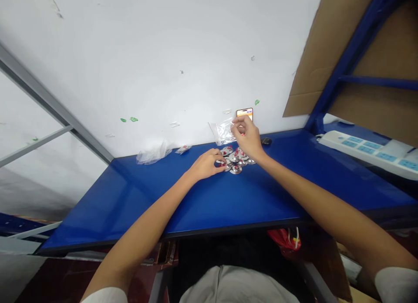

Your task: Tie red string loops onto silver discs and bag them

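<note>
Shiny metal finger cymbals (pixel 235 156) with red loops lie heaped on the blue table. At the left side of the heap, my left hand (pixel 206 164) has its thumb and fingers closed about one finger cymbal (pixel 221 163). My right hand (pixel 247 136) is raised above the back of the heap, pinching the edge of a clear plastic bag (pixel 224 132). The bag hangs to the left of my right fingers, in front of the white wall. Part of the heap is hidden behind my right wrist.
A phone (pixel 244 113) leans on the wall behind my right hand. A small black object (pixel 266 141) lies to its right. More clear plastic bags (pixel 155 154) and a small packet (pixel 183 149) lie at the back left. A white power strip (pixel 369 151) is at the right.
</note>
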`<state>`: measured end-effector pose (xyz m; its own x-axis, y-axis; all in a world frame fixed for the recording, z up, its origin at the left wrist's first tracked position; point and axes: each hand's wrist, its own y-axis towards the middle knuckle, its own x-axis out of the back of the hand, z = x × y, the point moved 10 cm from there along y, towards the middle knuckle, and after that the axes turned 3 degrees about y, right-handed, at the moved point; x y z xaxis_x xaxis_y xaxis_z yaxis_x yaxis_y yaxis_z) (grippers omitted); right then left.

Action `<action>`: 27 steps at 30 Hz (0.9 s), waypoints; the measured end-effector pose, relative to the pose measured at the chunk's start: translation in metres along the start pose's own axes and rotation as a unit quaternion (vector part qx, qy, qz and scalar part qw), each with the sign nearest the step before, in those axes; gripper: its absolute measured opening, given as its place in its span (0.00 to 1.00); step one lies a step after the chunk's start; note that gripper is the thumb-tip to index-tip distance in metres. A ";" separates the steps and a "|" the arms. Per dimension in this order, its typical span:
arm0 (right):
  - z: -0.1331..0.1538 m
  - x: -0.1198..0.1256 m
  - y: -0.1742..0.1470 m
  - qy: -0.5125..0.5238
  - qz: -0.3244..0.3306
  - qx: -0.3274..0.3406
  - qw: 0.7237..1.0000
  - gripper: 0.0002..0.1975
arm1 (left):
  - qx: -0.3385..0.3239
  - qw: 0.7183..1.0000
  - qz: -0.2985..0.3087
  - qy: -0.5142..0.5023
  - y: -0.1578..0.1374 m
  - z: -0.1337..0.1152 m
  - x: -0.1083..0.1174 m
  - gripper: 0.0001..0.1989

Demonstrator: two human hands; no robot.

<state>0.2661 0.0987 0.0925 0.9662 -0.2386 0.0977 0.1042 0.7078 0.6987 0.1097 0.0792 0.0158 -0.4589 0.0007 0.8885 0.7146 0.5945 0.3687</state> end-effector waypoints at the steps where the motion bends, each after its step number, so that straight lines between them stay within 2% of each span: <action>1: 0.001 0.000 0.000 0.001 0.001 0.001 1.000 0.06 | 0.000 1.000 0.000 -0.002 0.000 0.000 0.000 0.10; 14: -0.004 -0.002 -0.001 0.002 0.008 -0.002 1.000 0.05 | -0.002 1.000 -0.005 -0.012 0.001 0.002 -0.002 0.10; 18: -0.003 -0.001 0.000 -0.004 0.010 -0.002 1.000 0.05 | 0.005 1.000 -0.024 -0.013 0.002 0.007 0.014 0.10; 20: -0.002 0.002 0.001 -0.011 0.005 -0.001 1.000 0.05 | 0.040 0.998 -0.040 0.017 -0.001 0.021 0.030 0.10; 22: -0.001 0.004 0.002 -0.018 0.001 -0.003 1.000 0.05 | 0.108 0.989 -0.054 0.087 -0.007 0.047 0.049 0.10; 25: -0.003 0.001 0.002 -0.028 0.013 -0.009 0.999 0.06 | 0.231 0.947 -0.057 0.215 -0.026 0.094 0.072 0.13; 27: -0.007 -0.005 0.000 -0.037 0.038 -0.013 0.999 0.08 | 0.281 0.922 -0.041 0.265 -0.038 0.117 0.076 0.16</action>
<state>0.2632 0.1049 0.0871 0.9514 -0.2323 0.2023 0.0389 0.7419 0.6693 -0.0147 0.1511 0.0376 -0.0706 -0.3660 0.9279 0.2346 0.8981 0.3720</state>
